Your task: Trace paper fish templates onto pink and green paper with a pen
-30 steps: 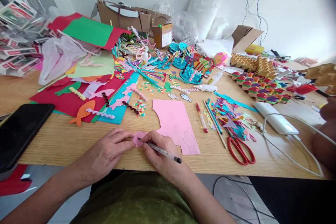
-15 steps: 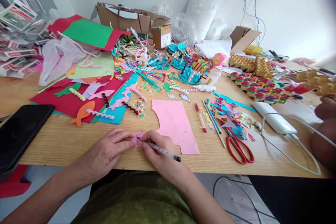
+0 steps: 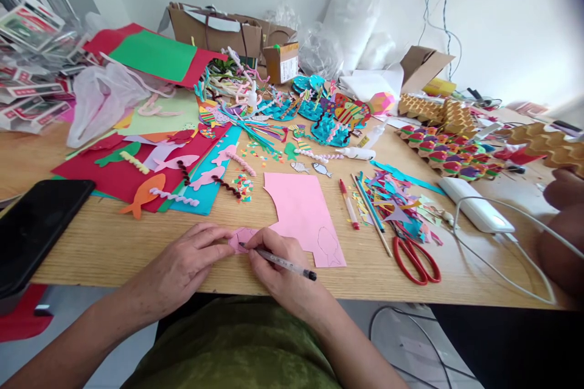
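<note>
A small piece of pink paper [image 3: 242, 237] with dark pen lines lies near the table's front edge. My left hand [image 3: 191, 255] holds its left side, thumb and forefinger at the edge. In my right hand [image 3: 276, 258] is a pen [image 3: 285, 264] with a clear barrel and a black end, its tip on the small paper. My right fingers hide part of that paper. Just beyond lies a larger pink sheet [image 3: 296, 200] with cut-out edges and a fish outline in one corner.
Red-handled scissors [image 3: 416, 260], a red pen [image 3: 349, 203] and paper scraps [image 3: 387, 191] lie to the right. A white power bank [image 3: 477, 205] trails a cable. Paper fish [image 3: 143, 194] and coloured sheets [image 3: 86, 161] are at left, beside a black phone [image 3: 43, 234].
The pen tip has shifted very slightly right over the small pink paper, and the right hand with it. The left hand stays in place.
</note>
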Available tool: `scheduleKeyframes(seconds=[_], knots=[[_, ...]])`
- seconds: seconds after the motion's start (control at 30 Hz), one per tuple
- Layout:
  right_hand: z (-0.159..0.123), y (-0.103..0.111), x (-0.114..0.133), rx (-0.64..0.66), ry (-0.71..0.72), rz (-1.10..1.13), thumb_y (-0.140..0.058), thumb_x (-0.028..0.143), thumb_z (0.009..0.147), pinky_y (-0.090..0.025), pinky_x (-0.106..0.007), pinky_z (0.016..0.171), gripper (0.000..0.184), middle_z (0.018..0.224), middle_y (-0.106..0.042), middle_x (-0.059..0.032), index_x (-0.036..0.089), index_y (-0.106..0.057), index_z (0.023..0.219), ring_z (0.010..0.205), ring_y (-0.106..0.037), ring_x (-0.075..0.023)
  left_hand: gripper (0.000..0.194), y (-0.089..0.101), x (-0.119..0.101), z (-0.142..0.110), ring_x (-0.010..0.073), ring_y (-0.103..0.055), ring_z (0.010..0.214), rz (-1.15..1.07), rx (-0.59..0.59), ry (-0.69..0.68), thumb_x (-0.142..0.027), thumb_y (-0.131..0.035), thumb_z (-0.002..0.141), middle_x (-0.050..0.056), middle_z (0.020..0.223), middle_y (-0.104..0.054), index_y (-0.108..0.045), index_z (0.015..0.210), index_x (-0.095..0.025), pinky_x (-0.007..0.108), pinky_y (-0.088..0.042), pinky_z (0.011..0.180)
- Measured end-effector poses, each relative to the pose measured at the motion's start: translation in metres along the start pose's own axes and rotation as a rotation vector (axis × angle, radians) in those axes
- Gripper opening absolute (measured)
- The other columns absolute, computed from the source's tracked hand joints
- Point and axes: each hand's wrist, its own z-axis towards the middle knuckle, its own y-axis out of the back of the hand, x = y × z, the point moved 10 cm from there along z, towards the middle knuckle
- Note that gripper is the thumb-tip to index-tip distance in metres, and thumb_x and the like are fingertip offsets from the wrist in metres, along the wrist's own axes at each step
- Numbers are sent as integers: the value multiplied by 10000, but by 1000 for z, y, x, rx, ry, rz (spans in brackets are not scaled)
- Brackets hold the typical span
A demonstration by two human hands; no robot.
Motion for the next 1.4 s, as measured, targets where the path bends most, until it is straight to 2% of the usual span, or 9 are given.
scheduleKeyframes(seconds=[0.17,0.33,0.53,0.67,0.8,1.23,1.4], knots=[[-2,-1,-1,32,-56,-12,-470,87,785,-363,-185,519,135,639,-583,32,182,-566,792,547,-511,-91,463,1,1,0,196,-527,1096,6,-10,5,2,-356,819,63,1148,-616,-640,1117,-211,336,-470,941],[2,-1,-2,-10,-29,5,-473,120,826,-407,-193,552,130,705,-634,15,194,-580,829,596,-553,-104,527,1,-1,1,186,-518,1119,2,0,-1,15,-345,827,46,1185,-605,-590,1212,-250,346,-441,979],[5,-5,-7,2,-32,19,-482,125,843,-450,-212,625,127,849,-701,-15,201,-583,859,694,-624,-121,510,3,-3,2,184,-520,1118,-22,2,1,11,-343,826,50,1191,-601,-596,1198,-228,333,-459,958],[2,-1,-3,-1,-23,14,-471,97,805,-416,-197,577,140,742,-662,4,190,-574,826,623,-583,-109,523,1,-1,0,183,-524,1123,-2,11,1,1,-347,835,47,1200,-603,-577,1231,-252,348,-450,972],[-2,0,-2,24,-55,5,-466,82,778,-361,-188,529,143,650,-589,27,180,-568,795,558,-511,-93,495,-1,2,-3,188,-522,1124,8,0,2,-2,-348,832,56,1183,-608,-609,1182,-233,343,-456,967],[-3,-1,-2,20,-57,25,-468,64,760,-339,-178,522,149,601,-523,50,178,-563,775,530,-464,-81,488,-4,2,-3,203,-503,1146,10,38,19,2,-346,816,67,1203,-599,-619,1163,-206,373,-436,992],[-2,3,-3,-25,-67,40,-475,102,788,-343,-171,494,121,621,-561,33,170,-575,781,525,-479,-82,527,-6,4,-5,192,-500,1156,18,53,22,8,-341,820,53,1229,-584,-583,1220,-236,369,-428,1000]])
